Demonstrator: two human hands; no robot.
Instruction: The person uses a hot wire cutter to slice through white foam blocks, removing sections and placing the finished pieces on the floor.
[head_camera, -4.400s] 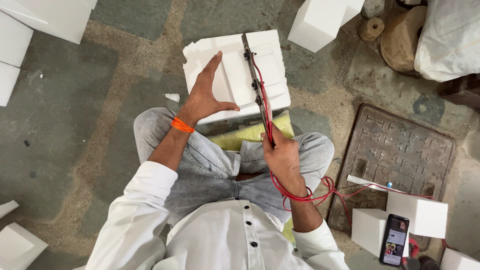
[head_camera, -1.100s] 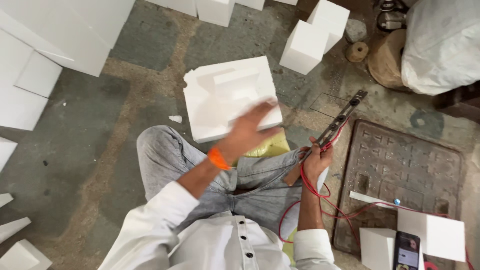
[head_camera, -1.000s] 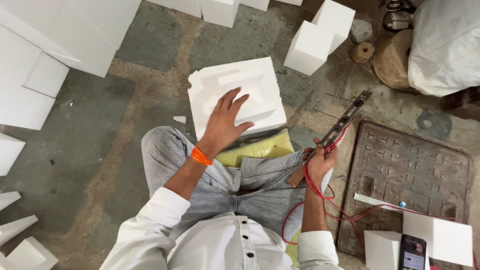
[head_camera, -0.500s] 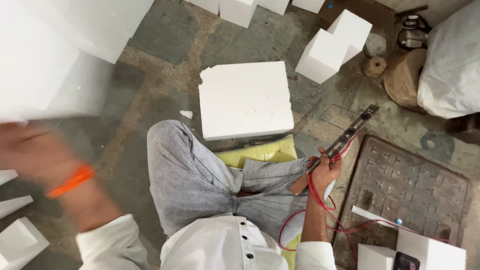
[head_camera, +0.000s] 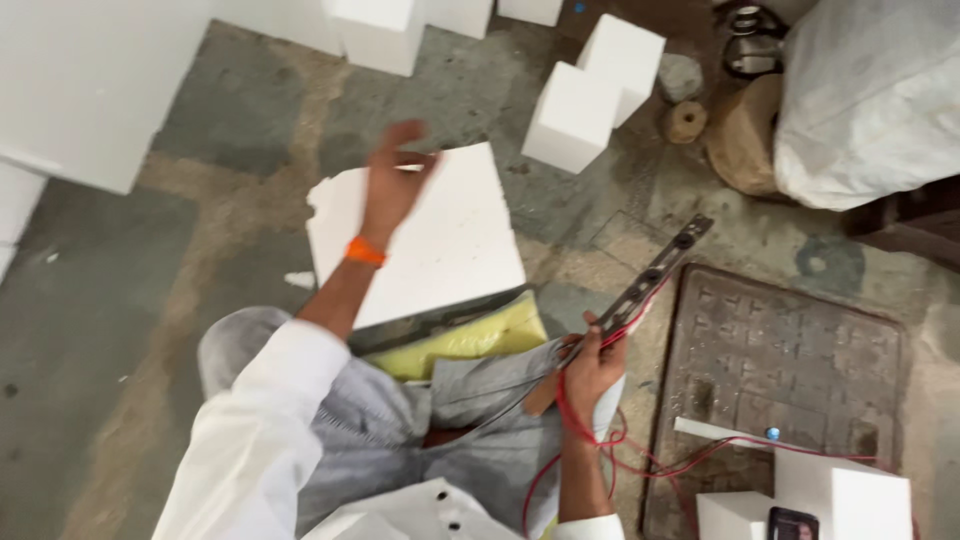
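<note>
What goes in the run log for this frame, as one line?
left hand: reaching over white foam slab | right hand: gripping bar tool with red wire | seated on floor

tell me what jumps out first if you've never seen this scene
The white foam slab at centre, with the left hand raised blurred over its far edge. To the right, the right hand grips a long metal cutting tool trailing red wires, beside a rusty floor hatch.

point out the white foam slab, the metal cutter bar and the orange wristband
white foam slab (head_camera: 450, 240), head view, bare top face
metal cutter bar (head_camera: 662, 272), head view, mid-length of the bar
orange wristband (head_camera: 364, 251), head view, band on the left wrist
</note>
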